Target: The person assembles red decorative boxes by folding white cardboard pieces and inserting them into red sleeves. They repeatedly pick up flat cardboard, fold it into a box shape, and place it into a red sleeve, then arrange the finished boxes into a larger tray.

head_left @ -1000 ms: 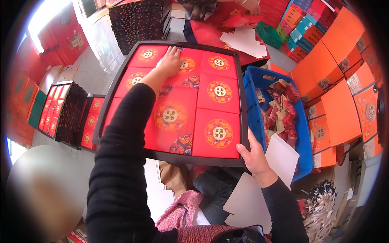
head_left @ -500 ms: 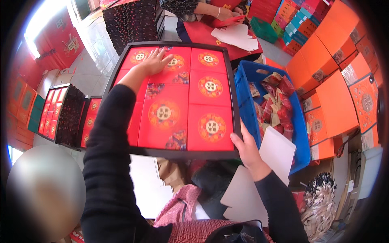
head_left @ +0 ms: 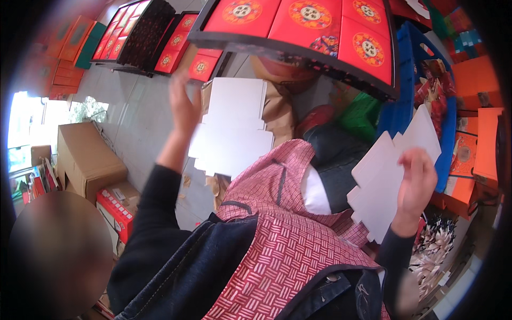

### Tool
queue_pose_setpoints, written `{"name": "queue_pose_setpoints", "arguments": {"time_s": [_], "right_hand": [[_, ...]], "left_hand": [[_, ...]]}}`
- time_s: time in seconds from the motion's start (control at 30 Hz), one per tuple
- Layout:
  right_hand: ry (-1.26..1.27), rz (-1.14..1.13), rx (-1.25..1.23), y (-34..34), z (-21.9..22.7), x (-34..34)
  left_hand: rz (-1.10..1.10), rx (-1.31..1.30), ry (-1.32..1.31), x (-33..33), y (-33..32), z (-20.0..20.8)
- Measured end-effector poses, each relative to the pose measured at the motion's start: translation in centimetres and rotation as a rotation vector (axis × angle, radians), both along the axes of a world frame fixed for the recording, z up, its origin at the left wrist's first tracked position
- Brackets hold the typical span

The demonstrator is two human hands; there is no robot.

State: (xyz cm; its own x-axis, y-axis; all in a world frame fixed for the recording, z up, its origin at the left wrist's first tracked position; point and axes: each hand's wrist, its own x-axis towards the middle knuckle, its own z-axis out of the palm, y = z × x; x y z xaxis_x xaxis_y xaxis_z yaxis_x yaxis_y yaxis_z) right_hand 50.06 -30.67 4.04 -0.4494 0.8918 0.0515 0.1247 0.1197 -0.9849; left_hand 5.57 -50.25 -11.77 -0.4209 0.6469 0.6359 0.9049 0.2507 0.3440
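A black tray point(head_left: 320, 68) full of red square boxes point(head_left: 306, 15) with gold and orange round emblems lies at the top; neither hand touches it. My left hand point(head_left: 186, 106), smeared by motion, is raised with fingers stretched out, nothing in it. It is beside a stack of white flat die-cut card blanks point(head_left: 234, 120). On the right, my right hand point(head_left: 417, 178) hovers over more white card blanks point(head_left: 376, 178). Its fingers are loosely bent and apart, and I see nothing held; whether it touches the card is unclear.
A blue crate point(head_left: 406, 80) with small red and cream packets point(head_left: 434, 96) stands at right, near stacked orange boxes point(head_left: 477, 80). Further trays of red boxes point(head_left: 176, 40) stand at upper left. A brown carton point(head_left: 88, 157) sits on the floor at left. My checked apron point(head_left: 288, 234) fills the foreground.
Both hands have come off the tray of red boxes and moved toward the white card blanks on either side. The view has tilted down, so the tray now appears higher up.
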Motion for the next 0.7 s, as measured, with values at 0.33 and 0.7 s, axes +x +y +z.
{"name": "queue_pose_setpoints", "arguments": {"time_s": [0.33, 0.7], "right_hand": [[-0.104, 0.028, 0.162, -12.7, 0.6, 0.9], [0.423, 0.068, 0.257, -18.9, 5.8, 5.7]], "left_hand": [[-0.423, -1.177, -0.071, 13.8, -3.8, -15.1], [-0.915, -0.245, -0.489, 22.6, 6.3, 6.0]]}}
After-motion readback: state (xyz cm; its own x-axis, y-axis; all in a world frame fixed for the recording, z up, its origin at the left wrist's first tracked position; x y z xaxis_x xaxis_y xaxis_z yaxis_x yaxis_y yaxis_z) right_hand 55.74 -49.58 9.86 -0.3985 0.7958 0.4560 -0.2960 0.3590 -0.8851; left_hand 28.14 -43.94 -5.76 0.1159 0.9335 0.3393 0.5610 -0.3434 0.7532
